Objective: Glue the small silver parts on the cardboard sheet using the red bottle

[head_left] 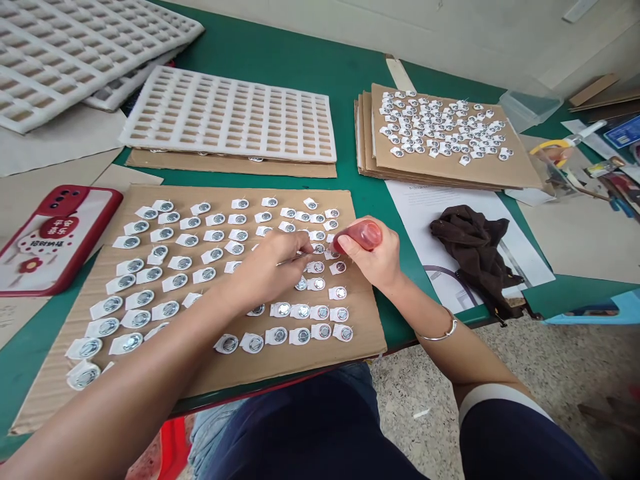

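My right hand [383, 261] is closed around a small red squeeze bottle [367, 235], tilted with its narrow end down to the left. My left hand [273, 267] pinches a thin metal tool [295, 257] that looks like tweezers; its tip points at the bottle's end. Both hands are over a cardboard sheet [193, 363] set with rows of small round silver-faced pieces on white tabs, such as this piece [300, 335]. The bottle's tip and the tool's tip meet close to a piece in the right-hand columns. My left forearm hides several pieces in the lower middle.
White foam grid trays [227, 113] lie at the back and far left. Stacked cardboard [450, 175] at back right bears many similar pieces. Right of the sheet are a dark cloth [473, 247], printed paper [410, 207] and yellow-handled scissors [553, 148]. A red-edged phone [60, 240] lies left.
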{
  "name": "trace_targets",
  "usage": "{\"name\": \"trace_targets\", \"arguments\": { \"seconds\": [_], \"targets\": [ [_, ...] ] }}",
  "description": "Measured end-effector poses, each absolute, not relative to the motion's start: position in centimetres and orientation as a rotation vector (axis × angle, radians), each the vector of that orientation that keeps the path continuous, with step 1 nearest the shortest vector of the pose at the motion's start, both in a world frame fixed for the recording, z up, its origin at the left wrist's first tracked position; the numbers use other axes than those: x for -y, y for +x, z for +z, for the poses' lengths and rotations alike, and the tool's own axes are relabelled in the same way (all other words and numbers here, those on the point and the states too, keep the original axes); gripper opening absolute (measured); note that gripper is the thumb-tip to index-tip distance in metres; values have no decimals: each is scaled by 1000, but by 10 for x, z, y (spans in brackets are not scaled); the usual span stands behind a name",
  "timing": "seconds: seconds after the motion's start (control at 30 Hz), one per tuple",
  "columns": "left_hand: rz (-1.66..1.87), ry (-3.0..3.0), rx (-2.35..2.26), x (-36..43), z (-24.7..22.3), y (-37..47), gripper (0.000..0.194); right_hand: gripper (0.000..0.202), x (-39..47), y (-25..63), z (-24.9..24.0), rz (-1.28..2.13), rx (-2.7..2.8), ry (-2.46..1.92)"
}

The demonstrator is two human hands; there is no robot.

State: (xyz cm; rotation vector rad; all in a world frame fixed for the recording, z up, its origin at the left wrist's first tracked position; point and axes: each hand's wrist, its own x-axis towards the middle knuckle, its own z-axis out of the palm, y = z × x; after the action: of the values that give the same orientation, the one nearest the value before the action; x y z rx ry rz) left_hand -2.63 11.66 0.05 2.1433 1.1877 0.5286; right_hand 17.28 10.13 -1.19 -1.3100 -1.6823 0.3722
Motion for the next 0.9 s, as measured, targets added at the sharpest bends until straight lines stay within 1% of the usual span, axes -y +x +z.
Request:
{"name": "trace_targets", "arguments": {
  "seconds": [0.2,0.6,0.9],
  "targets": [
    [492,2096,-1212,-117,2,-27,7,21,-102,173,-12,391,1669,-1362],
    [498,2026,-1227,-118,3,-26,10,23,-102,177,-18,515,1471,-1385],
    [507,2041,-1205,-117,6,-26,10,22,-103,175,-19,540,1547,-1408]
  ]
}}
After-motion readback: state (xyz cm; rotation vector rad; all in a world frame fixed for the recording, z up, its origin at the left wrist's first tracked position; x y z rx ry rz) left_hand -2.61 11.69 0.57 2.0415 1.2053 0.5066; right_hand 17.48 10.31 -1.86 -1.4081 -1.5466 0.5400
